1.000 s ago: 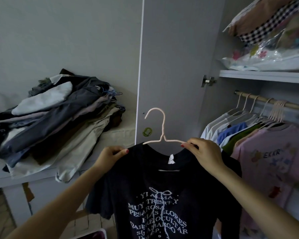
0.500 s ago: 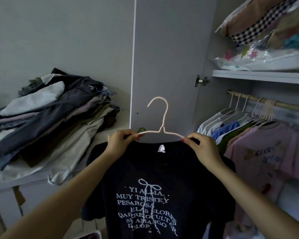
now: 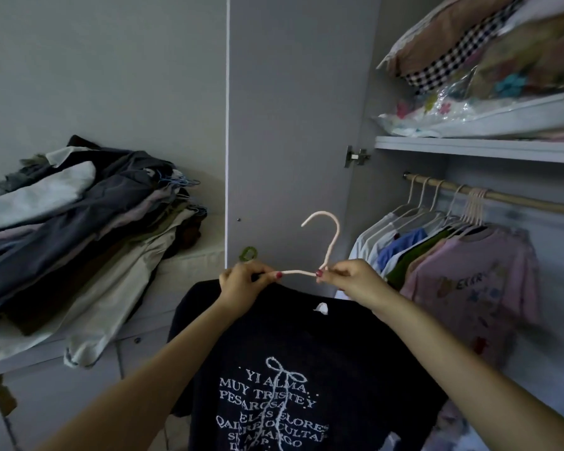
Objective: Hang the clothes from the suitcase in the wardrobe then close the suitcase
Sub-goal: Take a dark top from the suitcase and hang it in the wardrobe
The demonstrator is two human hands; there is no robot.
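A black T-shirt [image 3: 293, 359] with white lettering hangs on a pale pink hanger [image 3: 328, 245] in front of me. My left hand [image 3: 245, 283] pinches the shirt's left shoulder and the hanger's left arm. My right hand [image 3: 350, 279] grips the hanger at the base of its hook, near the shirt's right shoulder. The hook points up and left, in front of the open wardrobe door [image 3: 293, 125]. The wardrobe rail [image 3: 502, 196] is up to the right, with several hung shirts [image 3: 469, 281] below it. The suitcase is out of view.
A heap of folded and loose clothes [image 3: 79, 229] lies on a white surface at the left. Above the rail, a shelf [image 3: 469, 148] carries bagged bedding [image 3: 489, 76]. A door hinge [image 3: 355, 156] sits at the wardrobe's inner edge.
Both hands have slid inward along the hanger toward its hook. The hanger and shirt have shifted right, nearer the rail, and the hook now tilts right.
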